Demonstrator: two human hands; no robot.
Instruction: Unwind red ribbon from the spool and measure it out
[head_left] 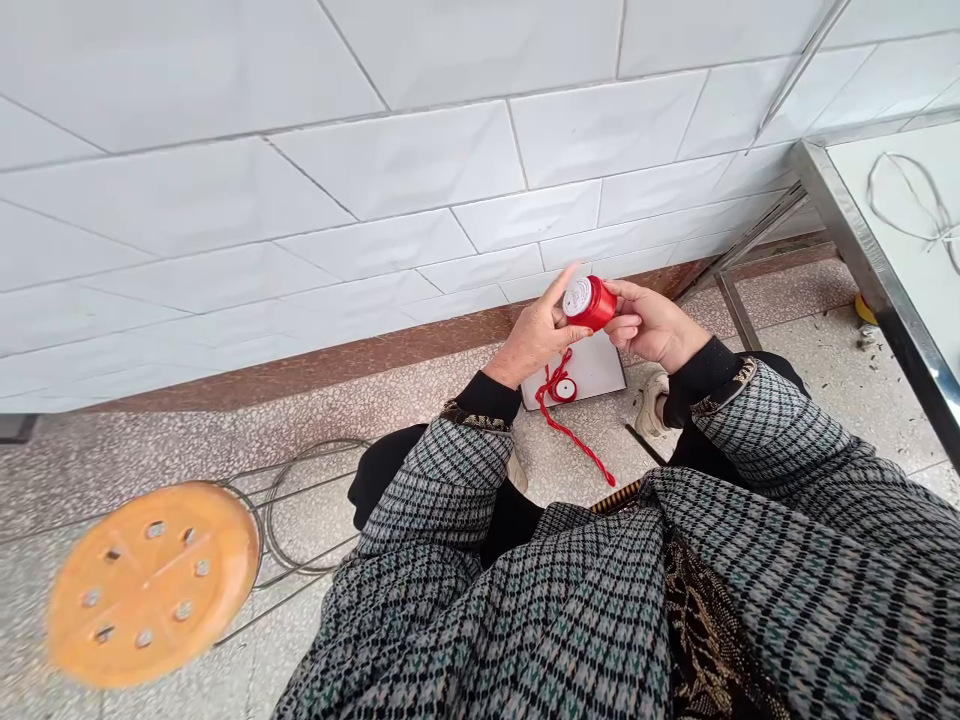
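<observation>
Two hands share my grip, pinching the red spool [592,304]: left hand [534,335] around its labelled end, right hand [654,322] at the opposite end, equally near. Its axis runs between them, above the white board's [600,370] far edge.

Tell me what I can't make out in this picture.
All in the head view:
Glossy red ribbon spool: print on its round white label is too small to read.
Flat white rectangular piece beneath: far edge partly hidden by the left hand.
Small yellow object: partly hidden by the shiny metal table frame.
Thin pale wire loop: cut off by the right edge.
</observation>
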